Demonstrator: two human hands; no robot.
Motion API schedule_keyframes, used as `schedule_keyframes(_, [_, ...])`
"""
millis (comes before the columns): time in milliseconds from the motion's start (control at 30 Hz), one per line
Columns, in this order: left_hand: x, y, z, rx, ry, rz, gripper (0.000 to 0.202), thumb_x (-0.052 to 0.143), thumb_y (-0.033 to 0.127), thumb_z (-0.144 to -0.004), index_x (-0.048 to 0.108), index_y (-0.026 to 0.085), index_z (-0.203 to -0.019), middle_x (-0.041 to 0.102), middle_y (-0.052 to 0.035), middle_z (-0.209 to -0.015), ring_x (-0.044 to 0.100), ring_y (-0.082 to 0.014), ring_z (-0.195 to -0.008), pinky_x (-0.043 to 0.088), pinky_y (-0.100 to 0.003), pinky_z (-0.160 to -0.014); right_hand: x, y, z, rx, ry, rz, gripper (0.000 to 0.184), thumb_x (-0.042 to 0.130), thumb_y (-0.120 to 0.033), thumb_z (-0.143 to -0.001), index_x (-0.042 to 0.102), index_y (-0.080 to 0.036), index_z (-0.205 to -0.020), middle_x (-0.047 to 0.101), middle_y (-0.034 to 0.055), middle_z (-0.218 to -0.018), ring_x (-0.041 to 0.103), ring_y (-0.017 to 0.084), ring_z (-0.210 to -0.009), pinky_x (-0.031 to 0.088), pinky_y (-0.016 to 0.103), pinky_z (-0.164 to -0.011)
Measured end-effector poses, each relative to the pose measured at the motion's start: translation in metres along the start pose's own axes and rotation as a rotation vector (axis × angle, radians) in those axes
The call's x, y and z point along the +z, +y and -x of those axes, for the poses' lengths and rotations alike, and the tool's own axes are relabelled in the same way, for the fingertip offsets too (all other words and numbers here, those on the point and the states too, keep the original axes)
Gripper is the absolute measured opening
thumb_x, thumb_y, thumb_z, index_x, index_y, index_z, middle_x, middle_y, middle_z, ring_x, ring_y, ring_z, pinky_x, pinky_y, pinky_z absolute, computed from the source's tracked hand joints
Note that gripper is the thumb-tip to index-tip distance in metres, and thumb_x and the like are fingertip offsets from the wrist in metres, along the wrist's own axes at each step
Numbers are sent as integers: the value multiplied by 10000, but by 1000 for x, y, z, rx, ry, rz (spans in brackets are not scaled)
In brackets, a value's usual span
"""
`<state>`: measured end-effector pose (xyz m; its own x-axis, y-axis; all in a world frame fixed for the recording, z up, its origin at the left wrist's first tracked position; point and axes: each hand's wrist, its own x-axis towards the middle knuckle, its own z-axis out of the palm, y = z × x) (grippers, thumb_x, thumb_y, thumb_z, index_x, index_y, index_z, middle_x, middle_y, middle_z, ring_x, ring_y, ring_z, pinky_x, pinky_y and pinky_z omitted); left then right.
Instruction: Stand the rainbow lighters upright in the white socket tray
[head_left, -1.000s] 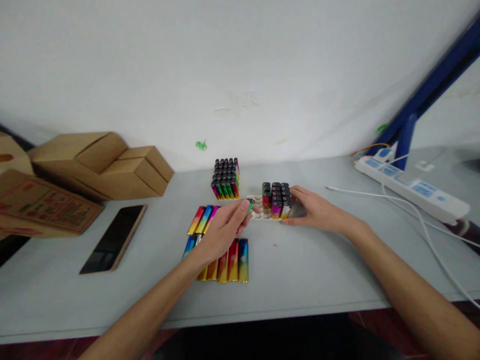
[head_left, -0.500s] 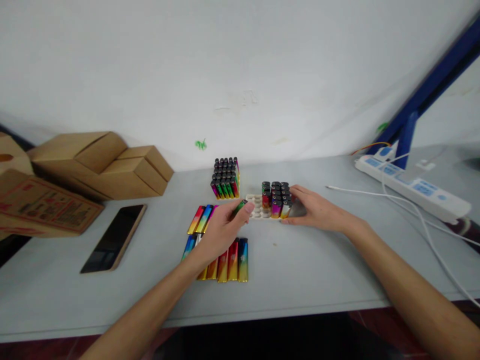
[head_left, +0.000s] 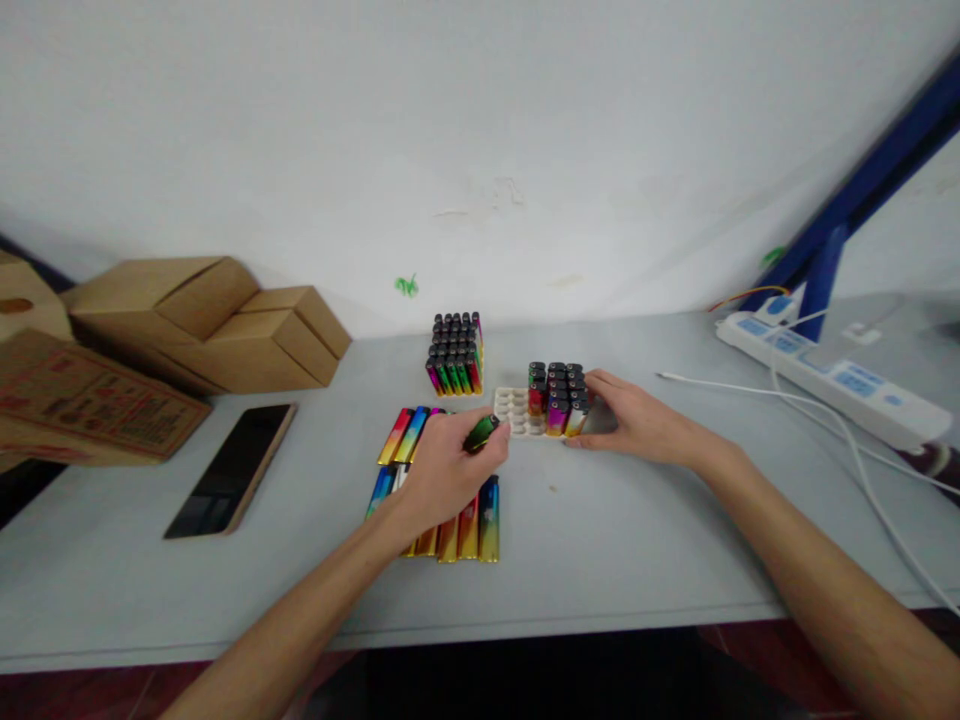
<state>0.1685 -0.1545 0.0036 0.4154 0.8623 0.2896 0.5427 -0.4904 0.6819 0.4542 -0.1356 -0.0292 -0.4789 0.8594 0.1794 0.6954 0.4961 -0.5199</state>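
Between the thumb and fingers of my left hand is a green lighter, tilted, just left of a white tray with round holes. Lighters with black tops stand upright in the tray's right part, while holes on its left show bare. My right hand grips the tray's right end, thumb at the front corner and fingers beside the lighters; the fingertips are partly hidden. Below my left hand, rows of shiny multicoloured lighters lie flat, some covered by the hand and wrist.
A full block of upright lighters stands behind, near the wall. On the left are a phone and cardboard boxes. A white power strip and a white cable lie on the right.
The green lighter has turned in my left hand, showing more of its side, and the hand sits slightly lower. My right hand stays at the tray. The whole view has shifted slightly.
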Motion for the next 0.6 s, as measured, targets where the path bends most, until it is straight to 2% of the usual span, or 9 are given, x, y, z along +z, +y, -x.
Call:
schedule_keyframes(300, [0,-2,0,-41,-16,4,457,461,442,-1000,317,207,-636,280,61,-605,284,-98,-561,216,-277,-549,0,-1,1,0,7,-3,512,790,-471,-820,578,-178,-1183,626,115,-1135,635,274,-971,548,413,-874])
schedule_keyframes(600, [0,-2,0,-21,-20,-32,431,457,381,-970,283,214,-613,271,61,-574,276,-102,-535,202,-286,-545,-2,-4,0,11,1,-24,497,784,-468,-818,586,-183,-1173,629,116,-1138,639,280,-985,546,430,-891])
